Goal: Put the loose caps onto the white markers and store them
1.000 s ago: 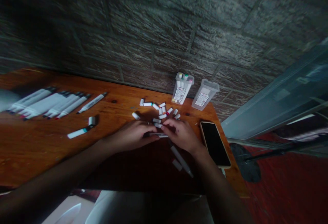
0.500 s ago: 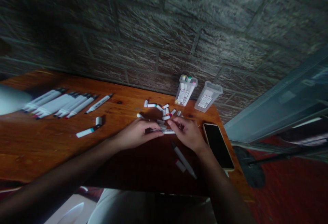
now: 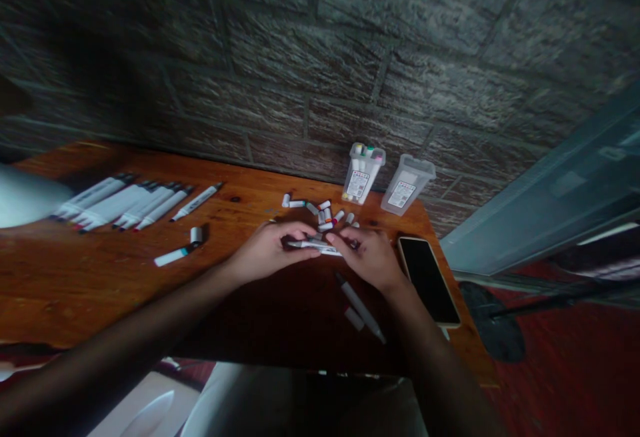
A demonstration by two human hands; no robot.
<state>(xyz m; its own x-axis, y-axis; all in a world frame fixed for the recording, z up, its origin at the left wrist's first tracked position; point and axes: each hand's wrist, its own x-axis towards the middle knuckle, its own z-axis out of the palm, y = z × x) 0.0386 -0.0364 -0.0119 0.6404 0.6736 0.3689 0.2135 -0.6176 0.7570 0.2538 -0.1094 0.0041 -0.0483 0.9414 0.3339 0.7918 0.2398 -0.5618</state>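
Note:
My right hand (image 3: 373, 254) pinches a white marker (image 3: 325, 248) between thumb and fingers at its right end. The marker lies roughly level, its dark-tipped end pointing left. My left hand (image 3: 267, 250) is around that tip, with thumb and forefinger apart and the thumb close under the barrel; contact is unclear. Just beyond the hands lies a group of loose marker caps (image 3: 325, 215), white with coloured bands. Nearer to me, below the right hand, rest another uncapped marker (image 3: 363, 310) and a loose cap (image 3: 354, 318) with a reddish edge.
A row of uncapped markers (image 3: 120, 204) lies at the left of the wooden table (image 3: 240, 187). A teal-banded cap (image 3: 171, 257) and another cap (image 3: 196, 235) lie before it. Two clear plastic boxes (image 3: 407, 184) stand by the wall. A phone (image 3: 429, 280) is at the right edge.
My left thumb and forefinger have parted, baring more of the marker's tip end. The marker has tilted slightly and risen a little in view. My right hand keeps its pinch.

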